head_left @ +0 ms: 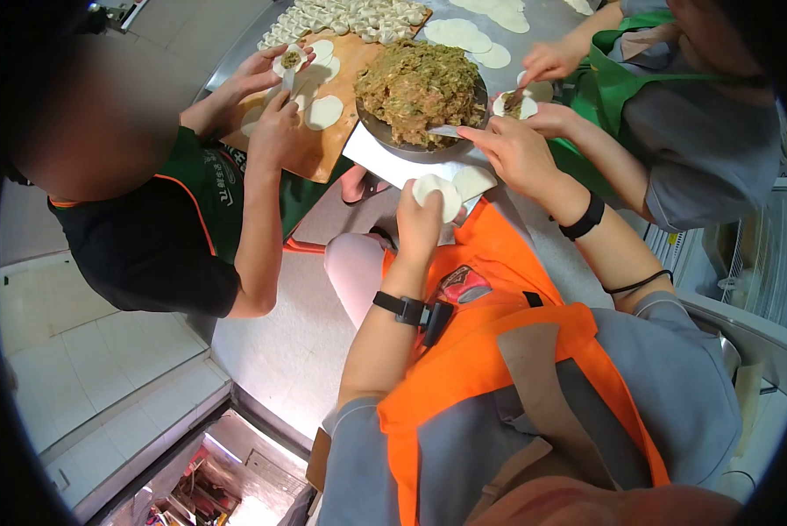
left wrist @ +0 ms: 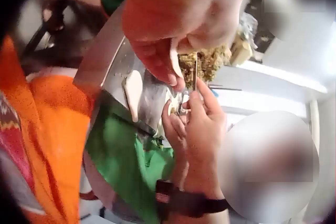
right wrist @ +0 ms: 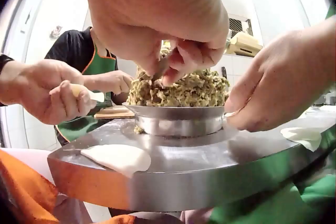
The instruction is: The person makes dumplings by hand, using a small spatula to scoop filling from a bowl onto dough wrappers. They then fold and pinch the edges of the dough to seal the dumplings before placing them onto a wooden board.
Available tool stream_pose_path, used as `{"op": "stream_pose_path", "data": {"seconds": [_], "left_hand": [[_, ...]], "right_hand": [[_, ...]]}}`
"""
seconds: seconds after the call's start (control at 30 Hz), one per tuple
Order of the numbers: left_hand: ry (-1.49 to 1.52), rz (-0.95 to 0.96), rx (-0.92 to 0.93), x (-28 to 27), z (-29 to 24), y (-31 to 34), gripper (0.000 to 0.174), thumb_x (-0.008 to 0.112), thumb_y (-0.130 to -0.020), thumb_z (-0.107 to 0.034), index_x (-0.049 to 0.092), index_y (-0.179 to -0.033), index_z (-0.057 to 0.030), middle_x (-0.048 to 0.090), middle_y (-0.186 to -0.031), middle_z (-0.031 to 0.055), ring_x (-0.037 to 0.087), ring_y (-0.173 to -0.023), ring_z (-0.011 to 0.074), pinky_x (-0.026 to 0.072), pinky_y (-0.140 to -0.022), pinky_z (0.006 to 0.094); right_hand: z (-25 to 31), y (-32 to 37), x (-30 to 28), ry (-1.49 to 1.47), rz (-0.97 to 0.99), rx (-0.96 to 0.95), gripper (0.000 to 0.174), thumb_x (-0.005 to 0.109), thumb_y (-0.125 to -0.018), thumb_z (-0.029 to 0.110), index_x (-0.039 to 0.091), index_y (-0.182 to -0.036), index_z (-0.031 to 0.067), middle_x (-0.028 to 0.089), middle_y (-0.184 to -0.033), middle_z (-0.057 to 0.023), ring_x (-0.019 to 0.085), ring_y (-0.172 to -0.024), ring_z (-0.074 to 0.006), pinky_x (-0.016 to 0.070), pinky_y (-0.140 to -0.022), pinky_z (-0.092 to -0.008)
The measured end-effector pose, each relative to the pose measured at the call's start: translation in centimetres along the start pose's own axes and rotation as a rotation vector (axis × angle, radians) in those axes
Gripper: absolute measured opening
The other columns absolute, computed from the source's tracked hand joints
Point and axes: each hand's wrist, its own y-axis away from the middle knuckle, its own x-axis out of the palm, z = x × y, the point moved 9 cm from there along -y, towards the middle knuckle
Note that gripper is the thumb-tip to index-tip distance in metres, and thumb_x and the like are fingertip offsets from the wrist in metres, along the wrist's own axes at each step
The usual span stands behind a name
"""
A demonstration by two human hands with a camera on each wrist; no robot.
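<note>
Two hands, head view: left hand [head_left: 420, 223] cups a wrapper [head_left: 437, 195], right hand [head_left: 516, 153] pinches a spatula [head_left: 446, 131] into filling [head_left: 420, 88]. Left wrist: spatula beside filling. Right wrist: fingers [right wrist: 184, 56] grip spatula. Likely scooping; next needs a dab centred on wrapper

Shiny metal table [right wrist: 178, 179]. Big bowl [right wrist: 178, 121] w/ filling sits right in front of right hand [head_left: 516, 153]. Flat dough round [right wrist: 118, 157] lies next to left hand [head_left: 420, 223]. Wood board [head_left: 328, 145] is further out, left of it.

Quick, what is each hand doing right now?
Left hand: holds a round dumpling wrapper.
Right hand: pinches a thin utensil, with its tip at the filling.
</note>
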Motion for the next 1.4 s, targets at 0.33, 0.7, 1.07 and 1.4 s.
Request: {"op": "stream_pose_path", "data": {"seconds": [0.33, 0.7, 1.07, 1.4], "left_hand": [[0.755, -0.003, -0.345, 2.5, 3.3, -5.5, 0.042, 0.028, -0.107, -0.029, 0.035, -0.136, 0.0004, 0.055, -0.126, 0.0192, 0.064, -0.103, 0.0364, 0.0572, -0.082, 0.0499], [0.918, -0.070, -0.361, 0.9, 0.0, -2.1, 0.038, 0.023, -0.107, -0.026, 0.032, -0.135, -0.0026, 0.054, -0.123, 0.0269, 0.061, -0.108, 0.0457, 0.0543, -0.085, 0.0549], [0.963, 0.036, -0.226, 1.3, -4.8, 1.0, 0.037, 0.032, -0.106, -0.026, 0.037, -0.133, -0.0017, 0.056, -0.124, 0.0215, 0.058, -0.115, 0.0392, 0.0500, -0.093, 0.0493], [0.337, 0.188, 0.093, 3.0, -7.9, 4.7, 0.048, 0.026, -0.106, -0.036, 0.050, -0.123, 0.0026, 0.059, -0.114, 0.0125, 0.063, -0.098, 0.0201, 0.0531, -0.086, 0.0315]], "right_hand": [[-1.2, 0.1, 3.5, -0.274, 0.171, 0.085, 0.026, 0.057, -0.088, 0.015, 0.071, -0.109, 0.0166, 0.066, -0.087, -0.0143, 0.064, -0.082, -0.0349, 0.0503, -0.068, -0.0434], [3.4, 4.5, 0.1, -0.493, -0.026, 0.189, 0.030, 0.053, -0.092, 0.003, 0.063, -0.120, 0.0049, 0.060, -0.079, -0.0108, 0.058, -0.068, -0.0248, 0.0464, -0.063, -0.0342], [5.9, 2.6, -3.0, -0.463, -0.014, 0.049, 0.008, 0.060, -0.089, 0.007, 0.056, -0.094, 0.0014, 0.060, -0.083, -0.0138, 0.060, -0.075, -0.0351, 0.0471, -0.063, -0.0365], [6.2, 1.1, -4.3, -0.711, -0.115, 0.101, 0.009, 0.062, -0.088, -0.002, 0.059, -0.096, -0.0019, 0.057, -0.085, -0.0065, 0.057, -0.074, -0.0102, 0.0456, -0.063, -0.0245]]}}
